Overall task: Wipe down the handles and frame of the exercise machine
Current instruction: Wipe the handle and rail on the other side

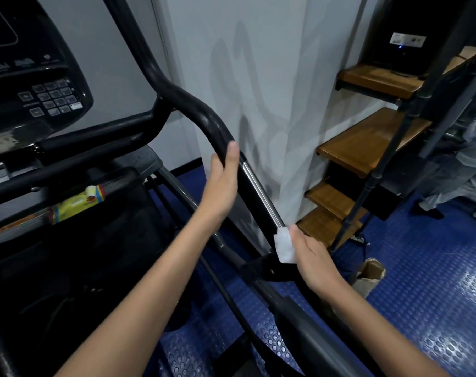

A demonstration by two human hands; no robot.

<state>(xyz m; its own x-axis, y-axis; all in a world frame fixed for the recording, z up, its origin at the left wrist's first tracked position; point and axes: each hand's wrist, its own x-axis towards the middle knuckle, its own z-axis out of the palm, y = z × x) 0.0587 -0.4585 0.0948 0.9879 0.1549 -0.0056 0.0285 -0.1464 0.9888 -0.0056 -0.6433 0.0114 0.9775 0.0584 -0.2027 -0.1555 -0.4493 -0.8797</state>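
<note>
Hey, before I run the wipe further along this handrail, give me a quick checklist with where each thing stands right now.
1. Wipe in right hand: ok, pinched at the fingertips.
2. Wipe touching the rail: ok, pressed at the lower end of the chrome strip.
3. Left hand steadying the rail: ok, wrapped just above the strip.
4. Path up the strip clear: not ok, left hand sits at its top.
5. Wipe damp enough: cannot tell.
</note>
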